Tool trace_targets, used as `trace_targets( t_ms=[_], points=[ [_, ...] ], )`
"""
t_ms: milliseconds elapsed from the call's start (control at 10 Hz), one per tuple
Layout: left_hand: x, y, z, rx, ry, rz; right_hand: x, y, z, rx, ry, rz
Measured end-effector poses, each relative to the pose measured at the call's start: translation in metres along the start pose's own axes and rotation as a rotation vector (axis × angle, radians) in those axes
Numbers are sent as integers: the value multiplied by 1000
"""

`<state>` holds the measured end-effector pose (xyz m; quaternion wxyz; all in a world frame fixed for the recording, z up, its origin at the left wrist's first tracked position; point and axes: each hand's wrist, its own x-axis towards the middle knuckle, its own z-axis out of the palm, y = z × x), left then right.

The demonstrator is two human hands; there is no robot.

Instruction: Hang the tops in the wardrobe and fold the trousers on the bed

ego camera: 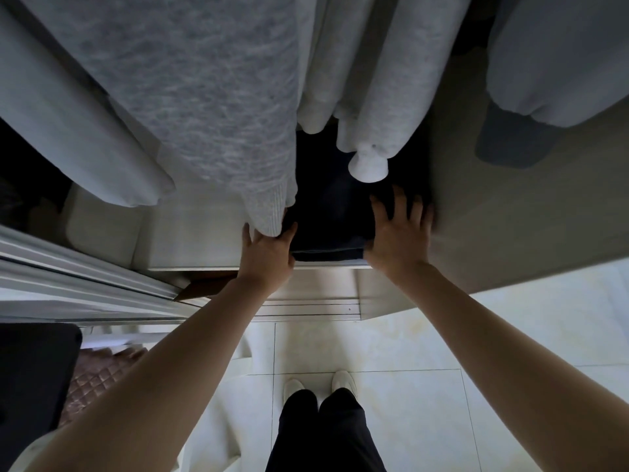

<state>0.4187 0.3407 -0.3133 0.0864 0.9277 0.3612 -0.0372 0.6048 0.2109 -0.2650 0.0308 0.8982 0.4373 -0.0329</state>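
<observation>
Both hands, left hand [269,248] and right hand [396,233], lie with spread fingers on the folded dark trousers [328,229], soft and limp, best lifted from under both side edges.

Both bare arms reach straight out. The left hand [267,248] is flat with its fingers spread, and the right hand [396,229] is too.

- Two hands: the left hand [267,248] and the right hand [396,235].
- One dark folded garment [328,233] on the wardrobe shelf [204,233].
- Two white shoes [320,384] on the floor.
- One grey knitted top [190,97] hanging up.
</observation>
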Motion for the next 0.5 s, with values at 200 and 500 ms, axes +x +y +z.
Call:
trace_targets(
  t_ms=[200,500],
  points=[
    [19,11,-8,-82,-20,-37,11,16,29,13,30,-90],
    [-13,2,-12,-6,-64,-4,-28,22,25,51,6,-57]
  ],
)
